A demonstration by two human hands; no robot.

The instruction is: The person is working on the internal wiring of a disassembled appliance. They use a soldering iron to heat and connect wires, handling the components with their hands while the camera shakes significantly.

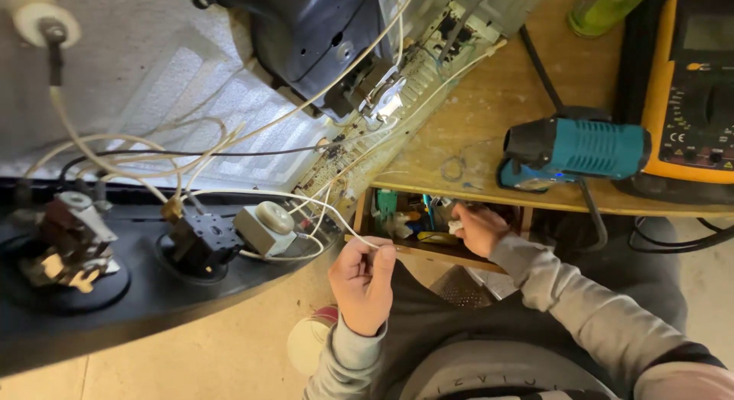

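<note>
We pinch a white wire (336, 215) in our left hand (364, 281); our right hand (478, 228) curls, half closed, inside the open drawer (428, 251).

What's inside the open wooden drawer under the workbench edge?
The open wooden drawer holds a jumble of small green, blue and yellow parts. The right hand reaches in, covering its right side; the bench top hides the back.

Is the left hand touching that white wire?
Touching. The head view shows the left hand pinching the white wire between its fingertips.
</note>
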